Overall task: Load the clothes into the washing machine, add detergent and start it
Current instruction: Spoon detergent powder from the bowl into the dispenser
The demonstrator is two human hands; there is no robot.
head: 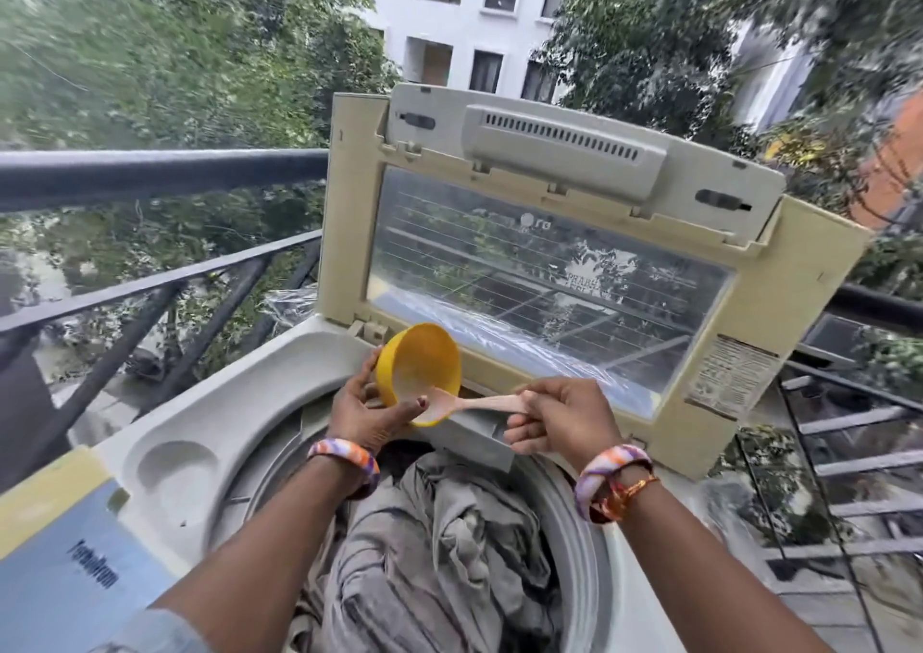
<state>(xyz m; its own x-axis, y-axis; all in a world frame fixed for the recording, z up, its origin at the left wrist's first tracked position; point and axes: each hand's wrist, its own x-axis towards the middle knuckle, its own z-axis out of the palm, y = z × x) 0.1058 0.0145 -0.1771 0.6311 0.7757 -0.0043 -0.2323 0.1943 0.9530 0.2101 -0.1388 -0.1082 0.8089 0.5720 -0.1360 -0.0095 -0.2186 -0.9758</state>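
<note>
Tilting the yellow bowl (418,364) toward herself, the left hand (367,413) grips its rim so the mouth faces the spoon (452,405). Right hand (559,420) pinches the spoon handle, its scoop dipping at the bowl's lower lip, seemingly drawing out detergent. Both hover right over the grey drawer (474,435) at the back of the tub, so spills likely land inside. Clothes (439,552) are already piled in the drum below, lid (549,253) propped open.

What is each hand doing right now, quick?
Left hand: holds the tilted yellow bowl over the washing machine.
Right hand: pinches the handle of the pale spoon.
</note>
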